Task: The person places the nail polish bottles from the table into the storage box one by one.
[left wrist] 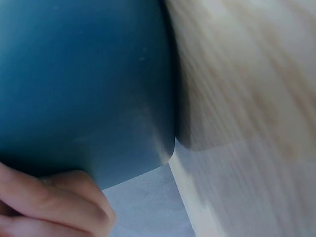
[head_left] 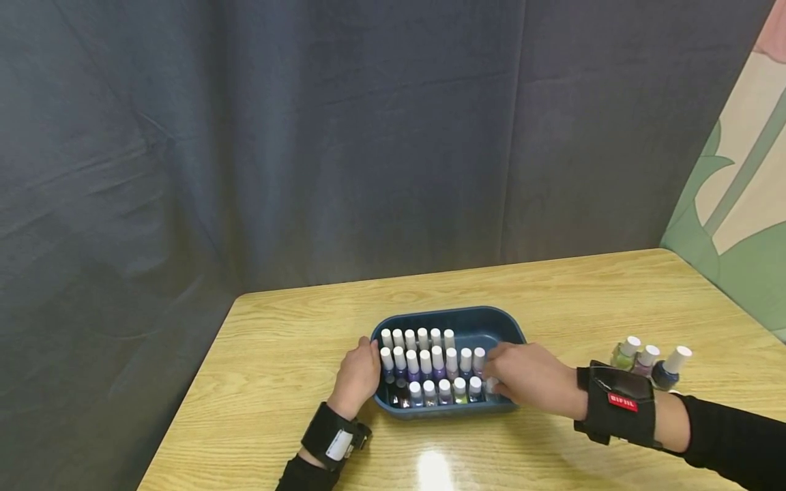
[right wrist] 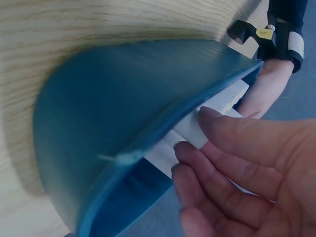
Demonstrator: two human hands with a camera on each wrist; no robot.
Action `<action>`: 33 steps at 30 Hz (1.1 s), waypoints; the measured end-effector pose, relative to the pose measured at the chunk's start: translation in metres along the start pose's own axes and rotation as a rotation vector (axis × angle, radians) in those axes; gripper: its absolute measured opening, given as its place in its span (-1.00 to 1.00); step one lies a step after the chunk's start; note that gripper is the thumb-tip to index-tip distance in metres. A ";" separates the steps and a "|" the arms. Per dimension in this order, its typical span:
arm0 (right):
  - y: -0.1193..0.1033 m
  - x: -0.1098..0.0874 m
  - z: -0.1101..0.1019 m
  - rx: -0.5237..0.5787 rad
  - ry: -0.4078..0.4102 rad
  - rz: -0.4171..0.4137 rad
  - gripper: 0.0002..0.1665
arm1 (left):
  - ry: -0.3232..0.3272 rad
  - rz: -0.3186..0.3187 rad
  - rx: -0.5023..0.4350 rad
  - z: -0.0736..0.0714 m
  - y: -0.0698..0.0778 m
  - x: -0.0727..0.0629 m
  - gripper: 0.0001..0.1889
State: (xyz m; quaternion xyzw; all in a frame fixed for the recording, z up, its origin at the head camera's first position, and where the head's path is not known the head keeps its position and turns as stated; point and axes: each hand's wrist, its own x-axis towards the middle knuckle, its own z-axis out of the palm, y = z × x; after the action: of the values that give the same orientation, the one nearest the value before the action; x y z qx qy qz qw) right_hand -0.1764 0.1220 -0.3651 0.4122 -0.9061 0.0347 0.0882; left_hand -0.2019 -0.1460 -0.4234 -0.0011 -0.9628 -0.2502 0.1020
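A dark blue bin holds rows of small nail polish bottles with white caps, many of them purple, blue or clear, standing upright. At the bin's left end my left hand grips the rim; its curled fingers show against the outer wall in the left wrist view. Over the front right corner, my right hand pinches the white cap of a nail polish bottle between thumb and fingers. Most of that bottle is hidden by the hand and the bin wall.
To the right on the wooden table stand a green bottle, a mauve bottle and a dark blue bottle, close to my right wrist. A grey curtain hangs behind the table.
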 end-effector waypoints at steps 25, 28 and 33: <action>0.012 -0.008 -0.017 0.022 0.065 0.010 -0.74 | 0.004 0.006 0.005 0.001 -0.001 0.000 -0.70; 0.021 -0.014 -0.028 0.014 0.091 0.076 -0.74 | 0.003 0.011 0.003 0.001 -0.001 0.000 -0.71; 0.046 -0.029 -0.043 -0.029 0.106 0.201 -0.73 | -0.004 0.002 0.003 0.000 -0.001 0.000 -0.70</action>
State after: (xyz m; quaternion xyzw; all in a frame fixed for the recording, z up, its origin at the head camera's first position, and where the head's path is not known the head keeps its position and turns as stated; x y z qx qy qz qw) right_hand -0.1869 0.1795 -0.3284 0.3157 -0.9373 0.0522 0.1379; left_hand -0.2018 -0.1463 -0.4240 -0.0025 -0.9633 -0.2488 0.1005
